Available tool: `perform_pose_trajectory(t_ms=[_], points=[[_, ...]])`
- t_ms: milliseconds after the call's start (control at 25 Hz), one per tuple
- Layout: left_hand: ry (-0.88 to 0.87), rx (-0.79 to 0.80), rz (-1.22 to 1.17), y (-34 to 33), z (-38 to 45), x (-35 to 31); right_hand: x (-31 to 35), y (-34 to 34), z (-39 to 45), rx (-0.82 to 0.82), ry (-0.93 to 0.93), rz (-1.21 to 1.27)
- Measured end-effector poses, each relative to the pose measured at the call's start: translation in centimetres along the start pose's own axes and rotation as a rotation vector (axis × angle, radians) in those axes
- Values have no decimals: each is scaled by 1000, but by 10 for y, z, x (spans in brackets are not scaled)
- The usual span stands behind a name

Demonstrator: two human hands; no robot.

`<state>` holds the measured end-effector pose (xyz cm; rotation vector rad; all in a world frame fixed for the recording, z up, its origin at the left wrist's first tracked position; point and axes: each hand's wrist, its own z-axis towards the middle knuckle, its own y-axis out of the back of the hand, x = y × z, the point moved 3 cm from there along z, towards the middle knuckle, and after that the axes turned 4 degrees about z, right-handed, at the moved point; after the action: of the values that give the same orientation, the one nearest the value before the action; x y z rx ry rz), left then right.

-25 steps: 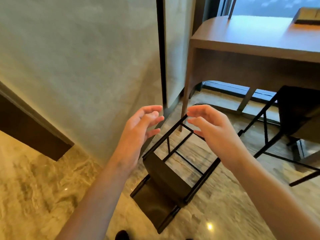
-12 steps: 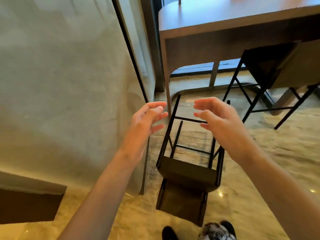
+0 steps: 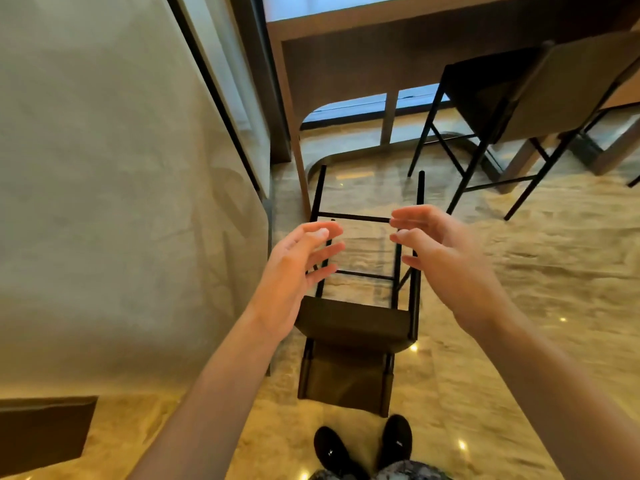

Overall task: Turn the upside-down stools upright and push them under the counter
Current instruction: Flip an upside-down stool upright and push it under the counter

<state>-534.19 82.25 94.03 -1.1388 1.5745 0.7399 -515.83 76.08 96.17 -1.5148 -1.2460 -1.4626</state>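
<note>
Two shoes (image 3: 363, 448) are seen nearest, just short of the overturned stool (image 3: 349, 327), which lies on the marble floor (image 3: 519, 306) with its legs aimed at the counter (image 3: 415, 32). Above the stool, left hand (image 3: 294, 271) and right hand (image 3: 446, 261) are held apart, fingers loosely spread, nothing gripped. The stool is judged rigid and moderately heavy, with thin metal legs and a stiff seat; the legs near the crossbars are judged the surest hold. Beyond the stool, an upright stool (image 3: 502, 91) is tucked under the counter.
</note>
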Motion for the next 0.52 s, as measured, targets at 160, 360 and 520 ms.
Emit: perform_pose_trajectory(t_ms=[160,360,520], points=[[104,-50,-68,5,10,33,-27,-6,7,7,-62,-3],[278,-18,-257,29,36,77,-56,-27,10,-100,-126,10],[393,32,-294,65,68,130,-103,-50,0,-268,-216,30]])
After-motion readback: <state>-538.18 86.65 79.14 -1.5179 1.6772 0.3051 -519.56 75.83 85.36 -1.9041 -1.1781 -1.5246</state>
